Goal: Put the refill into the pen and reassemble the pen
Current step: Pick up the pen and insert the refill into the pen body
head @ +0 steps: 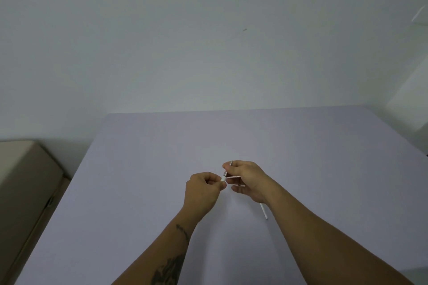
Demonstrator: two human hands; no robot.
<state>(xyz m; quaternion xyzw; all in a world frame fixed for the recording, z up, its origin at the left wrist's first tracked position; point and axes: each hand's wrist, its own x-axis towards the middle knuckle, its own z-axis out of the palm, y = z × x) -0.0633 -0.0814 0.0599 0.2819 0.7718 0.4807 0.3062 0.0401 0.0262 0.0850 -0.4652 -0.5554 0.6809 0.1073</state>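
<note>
Both hands meet just right of frame centre, above a pale lilac tabletop [143, 169]. Left hand [203, 188] curled, thumb & fingertips pinched on a short white pen piece [223, 178] at its right edge. Right hand [246, 178] close beside it, fingers closed around a thin grey rod [230, 165], prob. the refill, whose tip pokes up past the knuckles toward upper left. Rod's lower end lines up w/ the white piece; whether it is already seated inside cannot be told. A white sliver shows under the right palm; too small to identify. A long white tube [264, 210] slants down-right from beneath the right wrist; resting on the tabletop or held, unclear. Left forearm carries dark tattoos [170, 268]. Beige furniture [25, 180] at lower left of frame. White wall [208, 41] fills the upper half.
</note>
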